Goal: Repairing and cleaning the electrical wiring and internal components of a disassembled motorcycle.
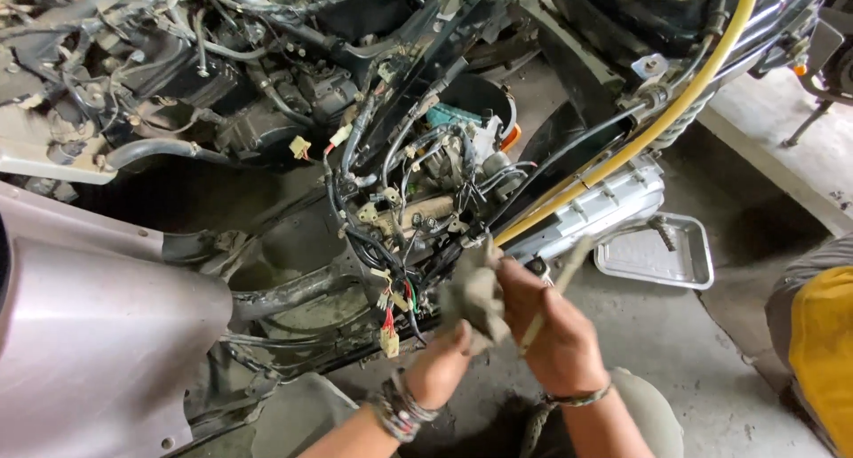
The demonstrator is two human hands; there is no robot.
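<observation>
Low in the middle of the head view, my left hand (pixel 442 369) grips a dirty grey rag (pixel 475 289) bunched in front of a stripped scooter frame. My right hand (pixel 553 334) sits just beside it, fingers closed around a thin pale stick-like tool (pixel 558 289) that slants up and right, blurred by motion. The rag touches my right hand's fingers. Both wrists wear bracelets. Directly above the hands hangs a tangle of black wiring with white and red connectors (pixel 391 320).
A yellow hose (pixel 675 111) runs diagonally from top right to the wiring. A metal tray (pixel 662 258) with a bolt lies on the concrete floor at right. A grey body panel (pixel 98 334) fills the lower left. A person's yellow sleeve (pixel 822 342) is at the right edge.
</observation>
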